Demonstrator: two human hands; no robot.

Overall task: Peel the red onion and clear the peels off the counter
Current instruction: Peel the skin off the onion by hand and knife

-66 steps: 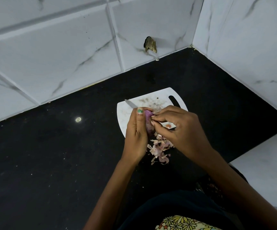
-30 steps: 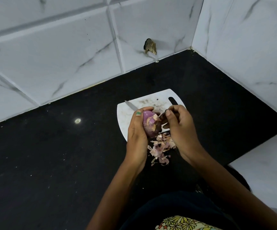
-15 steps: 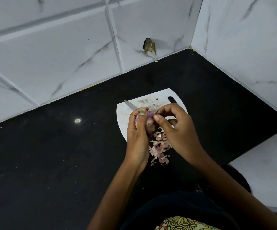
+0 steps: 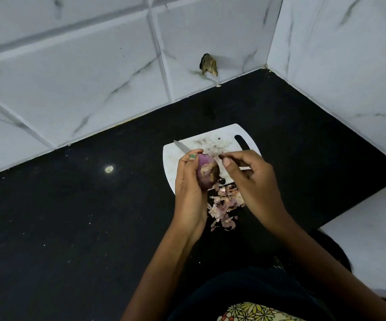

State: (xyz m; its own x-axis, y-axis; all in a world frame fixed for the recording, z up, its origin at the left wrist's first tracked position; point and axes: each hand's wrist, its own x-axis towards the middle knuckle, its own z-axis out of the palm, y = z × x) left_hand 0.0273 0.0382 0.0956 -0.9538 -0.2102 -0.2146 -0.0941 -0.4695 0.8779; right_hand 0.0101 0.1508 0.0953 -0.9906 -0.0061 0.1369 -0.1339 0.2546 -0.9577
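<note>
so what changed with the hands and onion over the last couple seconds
The right hand has come off the red onion and drawn back to the right, fingers loosely curled; whether it pinches a scrap of skin is unclear. The left hand still grips the onion, its patchy side now showing. The peel pile, knife and cutting board stayed put.

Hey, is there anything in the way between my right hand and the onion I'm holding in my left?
Nothing visible. The right hand is beside the red onion, which the left hand grips, with an open gap between them above the white cutting board. The peels lie below on the counter.
</note>
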